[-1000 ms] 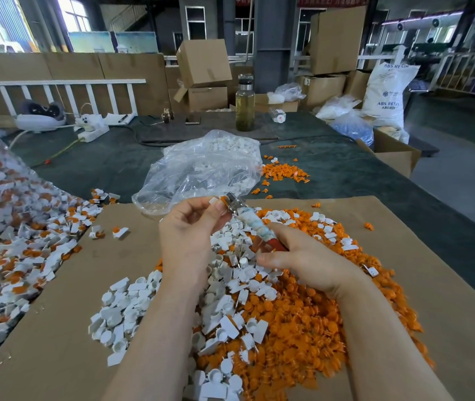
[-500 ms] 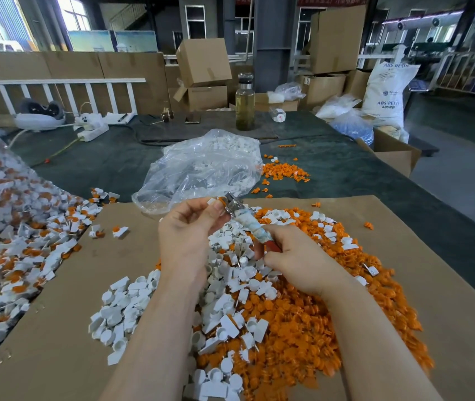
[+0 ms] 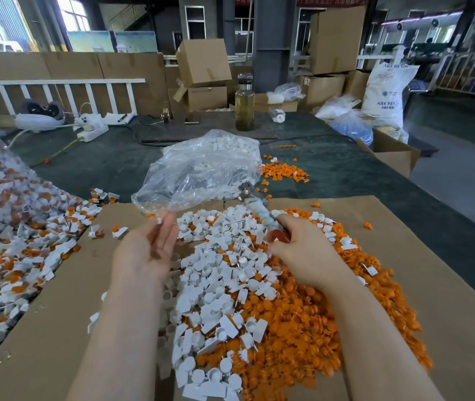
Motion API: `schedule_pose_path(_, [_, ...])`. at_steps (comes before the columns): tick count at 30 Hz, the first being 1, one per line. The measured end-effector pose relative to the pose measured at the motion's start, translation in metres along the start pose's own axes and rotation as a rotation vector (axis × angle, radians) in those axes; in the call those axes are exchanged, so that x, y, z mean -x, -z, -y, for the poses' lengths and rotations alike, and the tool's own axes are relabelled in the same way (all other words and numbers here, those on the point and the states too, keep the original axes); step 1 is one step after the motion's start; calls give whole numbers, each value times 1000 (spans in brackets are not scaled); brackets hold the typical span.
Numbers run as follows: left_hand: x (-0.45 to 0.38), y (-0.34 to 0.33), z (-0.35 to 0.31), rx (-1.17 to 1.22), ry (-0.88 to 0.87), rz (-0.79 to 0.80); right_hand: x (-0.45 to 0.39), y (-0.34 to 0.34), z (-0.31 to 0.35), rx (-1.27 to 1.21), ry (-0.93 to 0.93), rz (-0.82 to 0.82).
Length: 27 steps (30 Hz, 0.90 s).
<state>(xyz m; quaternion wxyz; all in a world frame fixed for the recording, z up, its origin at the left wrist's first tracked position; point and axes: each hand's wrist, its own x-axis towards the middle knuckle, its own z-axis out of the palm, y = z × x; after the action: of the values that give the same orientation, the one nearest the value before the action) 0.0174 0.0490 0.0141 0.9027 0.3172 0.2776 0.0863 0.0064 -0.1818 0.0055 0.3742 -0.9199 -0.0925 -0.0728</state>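
My right hand grips the red handle of a small tool with a taped shaft and a metal head that points up and away. To its left, my left hand is blurred, palm turned inward, fingers straight. A small white piece shows at its fingertips; whether the fingers touch it I cannot tell. Below both hands lies a heap of white plastic pieces beside a heap of orange caps, all on a brown cardboard sheet.
A large pile of joined white-and-orange pieces covers the left side. A clear plastic bag of white pieces lies behind the hands. Farther back are a small orange pile, a glass bottle and an open cardboard box at the right table edge.
My left hand has left the tool's head, swung left and opened. My right hand still holds the tool, almost where it was.
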Motion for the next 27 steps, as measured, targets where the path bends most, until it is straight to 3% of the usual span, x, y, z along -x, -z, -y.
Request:
schedule_pose_path(6, [-17,23,-19,417,50,-146,-4,3,-16,163,-174,-112])
schedule_pose_path(13, [-18,29,-21,523,1,-136,-7,1,-24,330,-272,-26])
schedule_pose_path(15, [-13,26,-21,301,-29,-121,-6,-2,-24,334,-276,-9])
schedule_pose_path(19, [-4,14,-13,-562,-192,-69,-5,-10,-18,389,-283,0])
schedule_pose_path(23, [2,7,3,-1334,-312,104,-3,-16,-13,484,-286,-14])
schedule_pose_path(25, [0,6,10,-1613,-289,166,-3,-17,-13,499,-307,-5])
schedule_pose_path(27, [0,3,13,-1699,-260,221,-4,-17,-12,502,-323,4])
